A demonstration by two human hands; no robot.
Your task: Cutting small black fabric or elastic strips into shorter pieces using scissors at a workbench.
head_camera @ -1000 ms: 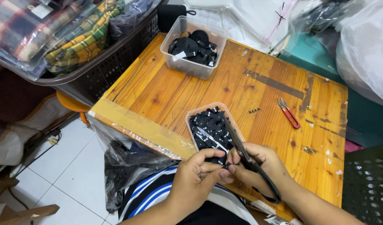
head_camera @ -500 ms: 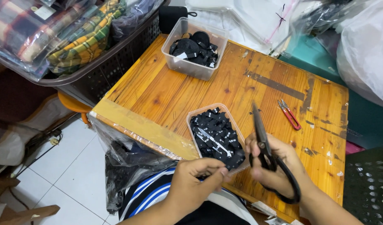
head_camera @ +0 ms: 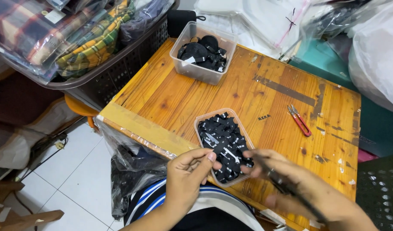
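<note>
At the bottom of the frame, the left hand point(head_camera: 189, 173) is pinching a black strip point(head_camera: 221, 150) over the tray point(head_camera: 202, 121) at centre, the blurred right hand point(head_camera: 290, 184) is gripping scissors point(head_camera: 286, 188), and red snips point(head_camera: 299, 120) are lying farther right.

Looks like a small home garment workshop: a worn wooden table point(head_camera: 265, 98) on white tiles, bagged plaid fabric in a basket point(head_camera: 115, 72) off its far left corner, red thread snips point(head_camera: 300, 121) near its right edge.
</note>
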